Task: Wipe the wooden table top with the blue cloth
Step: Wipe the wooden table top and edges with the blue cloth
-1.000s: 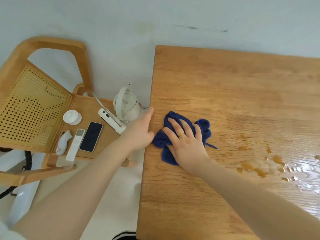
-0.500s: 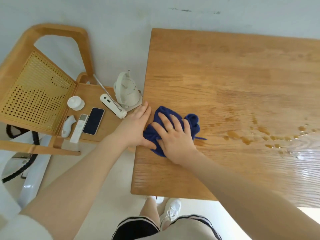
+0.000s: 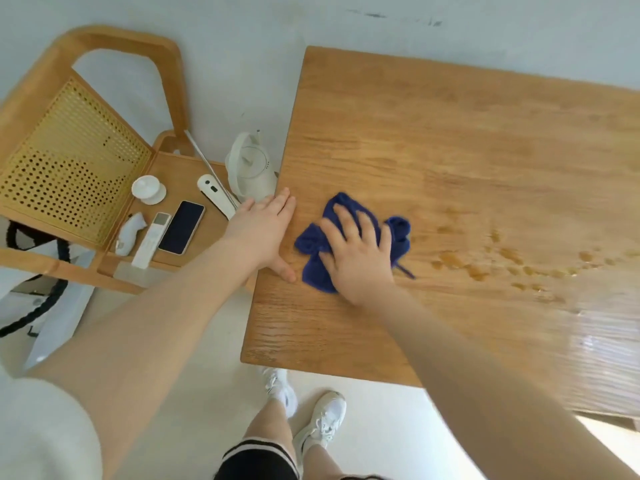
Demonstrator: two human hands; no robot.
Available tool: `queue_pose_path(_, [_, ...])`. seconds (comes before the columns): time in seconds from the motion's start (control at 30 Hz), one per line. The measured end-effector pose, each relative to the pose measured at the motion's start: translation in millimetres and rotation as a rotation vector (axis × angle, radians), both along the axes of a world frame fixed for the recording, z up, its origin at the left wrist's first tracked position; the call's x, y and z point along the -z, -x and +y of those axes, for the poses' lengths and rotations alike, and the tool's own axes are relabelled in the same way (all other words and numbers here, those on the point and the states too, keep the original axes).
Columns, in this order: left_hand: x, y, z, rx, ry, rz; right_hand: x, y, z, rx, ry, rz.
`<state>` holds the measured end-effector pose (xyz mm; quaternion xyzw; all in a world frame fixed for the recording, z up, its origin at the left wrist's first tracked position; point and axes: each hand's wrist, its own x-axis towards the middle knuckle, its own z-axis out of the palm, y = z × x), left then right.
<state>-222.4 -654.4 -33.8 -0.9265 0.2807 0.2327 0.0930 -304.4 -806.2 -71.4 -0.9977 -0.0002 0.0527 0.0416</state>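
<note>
Since half a second ago the blue cloth [image 3: 349,242] has slid a bit away from the table's left edge, so there's now a gap between the two hands. Right hand [image 3: 358,252] lies flat on top of it, fingers spread, pressing down. Left hand [image 3: 265,232] rests open on the wooden table [image 3: 450,150] edge, holding nothing. Brownish spill drops [image 3: 502,265] sit to the right of the cloth.

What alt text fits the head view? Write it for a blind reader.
A person's right hand presses a blue cloth flat on a wooden table, with amber spill droplets to its right. The left hand rests on the table's edge.
</note>
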Motion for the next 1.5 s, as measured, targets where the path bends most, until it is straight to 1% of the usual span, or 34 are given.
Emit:
queue_pose_path(0.07, [-3.7, 0.7, -0.6, 0.004, -0.03, 0.0, -5.3, 12.3, 0.9, -0.016, -0.026, 0.059])
queue_pose_path(0.17, [-7.9, -1.6, -5.4, 0.027, -0.042, -0.024, -7.1, -9.3, -14.6, -0.089, -0.041, 0.12])
queue_pose_path(0.27, [-5.6, -6.2, -9.6, 0.133, -0.056, -0.053, -4.4, -48.3, -28.9, 0.01, -0.028, 0.083])
queue_pose_path(0.37, [0.5, -15.9, -11.0, 0.185, -0.042, 0.003, -1.2, -77.5, -29.8, 0.125, -0.032, 0.094])
queue_pose_path(0.47, [0.4, -16.7, -9.6, 0.172, 0.012, 0.051, 0.2, -61.6, -19.7, 0.165, -0.026, 0.065])
queue_pose_path(0.57, [-0.6, -15.8, -9.4, 0.175, 0.032, 0.07, 4.6, -14.6, -6.5, 0.15, -0.022, -0.025])
queue_pose_path(0.63, [-0.6, -16.6, -9.5, 0.177, 0.032, 0.082, 5.7, 1.4, -7.4, 0.13, -0.016, 0.001])
queue_pose_path(0.7, [-1.0, -17.7, -12.2, 0.177, 0.014, 0.091, 5.9, -9.3, -20.3, 0.127, -0.032, 0.014])
queue_pose_path(0.77, [0.8, -19.7, -14.2, 0.183, 0.0, 0.09, 4.0, -38.7, -33.6, 0.217, -0.038, -0.002])
queue_pose_path(0.87, [1.8, -20.0, -14.6, 0.179, -0.008, 0.096, 2.9, -81.7, -47.4, 0.399, -0.112, 0.037])
queue_pose_path(0.9, [1.2, -19.0, -14.0, 0.17, -0.012, 0.102, 2.0, -85.1, -47.7, 0.408, -0.123, 0.045])
queue_pose_path(0.97, [-1.5, -16.7, -13.9, 0.154, -0.03, 0.106, -1.4, -73.2, -45.8, 0.366, -0.124, 0.043])
queue_pose_path(1.03, [-7.1, -14.6, -17.7, 0.141, -0.067, 0.111, -1.3, -43.1, -40.9, 0.319, -0.111, 0.013])
queue_pose_path(1.13, [-12.4, -13.7, -30.7, 0.125, -0.177, 0.085, -0.3, -8.6, -37.1, 0.244, -0.1, 0.008])
queue_pose_path(1.2, [-13.7, -11.7, -41.9, 0.161, -0.269, 0.026, 0.4, -16.0, -50.8, 0.185, -0.082, 0.017])
queue_pose_path(1.27, [-16.0, -9.1, -49.2, 0.19, -0.338, -0.01, 1.5, -42.0, -68.1, 0.182, -0.092, 0.02])
queue_pose_path(1.37, [-20.4, -4.9, -47.9, 0.117, -0.39, 0.019, -0.6, -84.5, -85.8, 0.245, -0.192, 0.078])
queue_pose_path(1.43, [-23.3, -0.1, -46.6, 0.075, -0.379, 0.042, -5.3, -83.5, -92.8, 0.234, -0.241, 0.102])
queue_pose_path(1.5, [-25.6, 8.5, -50.1, 0.085, -0.371, 0.006, -6.3, -54.2, -97.5, 0.17, -0.227, 0.066])
